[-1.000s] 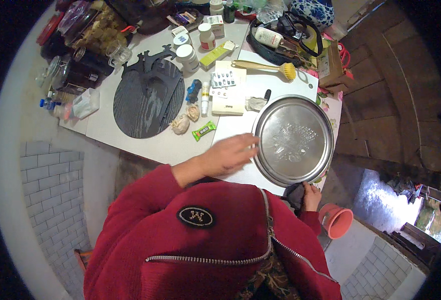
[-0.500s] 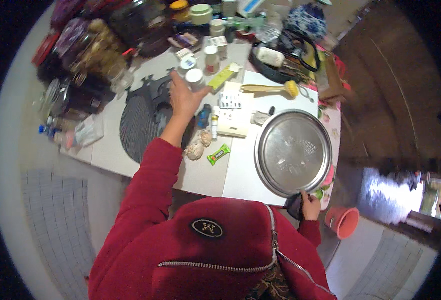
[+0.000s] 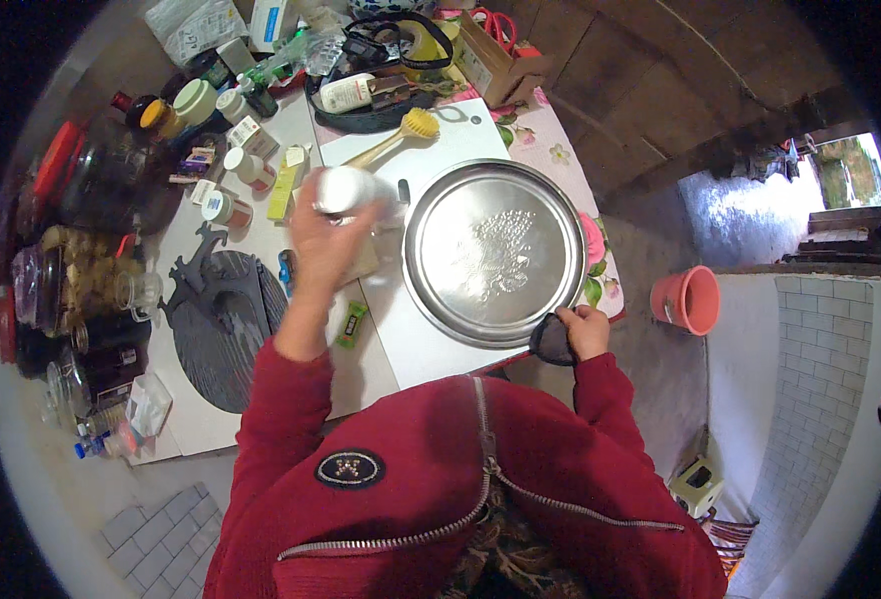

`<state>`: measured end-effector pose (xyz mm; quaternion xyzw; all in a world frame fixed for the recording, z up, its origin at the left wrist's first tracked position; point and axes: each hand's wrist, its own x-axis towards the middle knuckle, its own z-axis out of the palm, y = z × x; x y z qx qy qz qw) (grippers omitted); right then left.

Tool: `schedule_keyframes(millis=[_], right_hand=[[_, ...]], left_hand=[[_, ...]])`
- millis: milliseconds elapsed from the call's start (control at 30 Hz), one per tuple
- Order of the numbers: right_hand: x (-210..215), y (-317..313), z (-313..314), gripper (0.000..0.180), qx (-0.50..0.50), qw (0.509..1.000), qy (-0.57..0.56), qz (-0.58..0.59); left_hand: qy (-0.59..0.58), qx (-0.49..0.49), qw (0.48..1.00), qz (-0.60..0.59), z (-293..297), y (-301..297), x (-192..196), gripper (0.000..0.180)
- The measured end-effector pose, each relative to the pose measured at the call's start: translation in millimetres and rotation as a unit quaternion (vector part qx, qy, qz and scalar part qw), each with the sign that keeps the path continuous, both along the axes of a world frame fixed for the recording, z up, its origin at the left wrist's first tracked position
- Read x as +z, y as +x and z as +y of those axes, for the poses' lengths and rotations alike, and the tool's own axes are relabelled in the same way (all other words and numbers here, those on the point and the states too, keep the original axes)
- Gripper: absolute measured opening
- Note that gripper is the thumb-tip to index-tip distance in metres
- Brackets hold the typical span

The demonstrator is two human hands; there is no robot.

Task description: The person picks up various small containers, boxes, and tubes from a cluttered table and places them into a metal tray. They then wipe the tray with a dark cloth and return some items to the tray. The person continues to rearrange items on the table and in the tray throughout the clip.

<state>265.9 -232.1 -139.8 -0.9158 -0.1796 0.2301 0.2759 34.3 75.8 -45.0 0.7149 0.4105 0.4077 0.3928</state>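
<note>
My left hand (image 3: 313, 250), blurred by motion, is closed round a white bottle (image 3: 346, 189) above the middle of the table. At the near right edge of the round metal tray (image 3: 421, 285), my right hand (image 3: 587, 330) pinches a small dark pouch-like thing with a black rim (image 3: 552, 341). That thing overlaps the tray's rim. Under my left hand lies a green-wrapped snack (image 3: 352, 325). A yellow-green box (image 3: 286, 183) lies just left of the hand, beside upright bottles (image 3: 249, 169) and a jar (image 3: 226, 210). My arm and hand hide some small items there.
A dark ridged board (image 3: 219, 339) lies at the left under a dark branching piece (image 3: 206, 280). Large jars (image 3: 96, 190) crowd the far left. A yellow-bristled brush (image 3: 391, 138) and black basket (image 3: 371, 118) sit behind the tray. A pink bucket (image 3: 685, 299) stands right of the table.
My left hand has taken up the white bottle and carried it right, toward the tray. My right hand keeps its hold on the dark thing. The view has swung right.
</note>
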Motion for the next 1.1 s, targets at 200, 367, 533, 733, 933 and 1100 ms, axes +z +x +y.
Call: schedule_keyframes(millis=[200, 367, 533, 733, 933, 1100], right_hand=[[10.4, 3.2, -1.7, 0.04, 0.032, 0.997, -0.012, 0.066], [2.0, 9.5, -1.0, 0.042, 0.068, 0.996, -0.053, 0.024], [-11.4, 17.1, -7.6, 0.043, 0.032, 0.993, 0.035, 0.109], [-19.0, 22.0, -10.1, 0.043, 0.054, 0.995, 0.032, 0.081], [-17.8, 18.8, -11.1, 0.042, 0.032, 0.991, 0.07, 0.111], [-24.3, 18.0, -10.7, 0.042, 0.011, 0.993, 0.06, 0.104]], left_hand=[[0.128, -0.111, 0.981, 0.097, -11.5, 99.1, -44.2, 0.069], [0.188, -0.147, 0.971, 0.013, -10.1, 125.4, -68.4, 0.068], [0.126, -0.18, 0.973, 0.067, -28.8, 118.6, -65.2, 0.068], [0.061, -0.183, 0.978, 0.078, -36.0, 94.9, -46.6, 0.096], [0.188, 0.202, 0.953, 0.122, 38.5, -9.7, -33.1, 0.106], [0.002, 0.409, 0.895, 0.176, 111.9, -94.1, -46.3, 0.104]])
